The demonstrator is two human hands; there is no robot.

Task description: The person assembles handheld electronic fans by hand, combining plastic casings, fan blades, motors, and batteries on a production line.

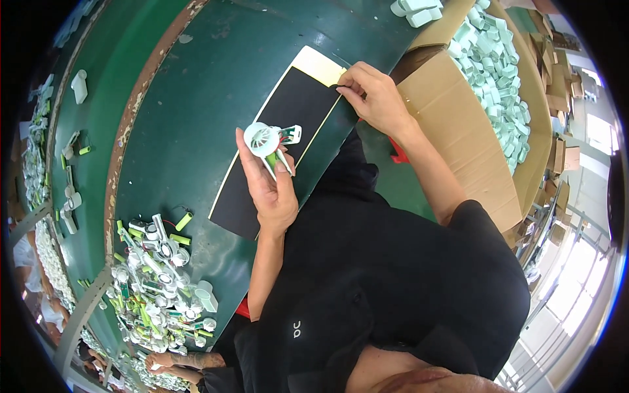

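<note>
My left hand (272, 187) holds up a small white fan assembly (265, 141) with a round grille, a green part and a little circuit board sticking out. My right hand (370, 95) reaches forward and pinches the edge of a black sheet (275, 150) with a pale yellow backing strip that lies on the dark green table (203, 85). The fingers of my right hand are closed on a small black piece at the sheet's far corner.
A pile of white fan parts and green cells (160, 281) lies at the left. A large cardboard box (458, 131) of pale green plastic pieces (498, 72) stands at the right. Another person's hand (173, 360) works at the lower left. More parts lie along the far left.
</note>
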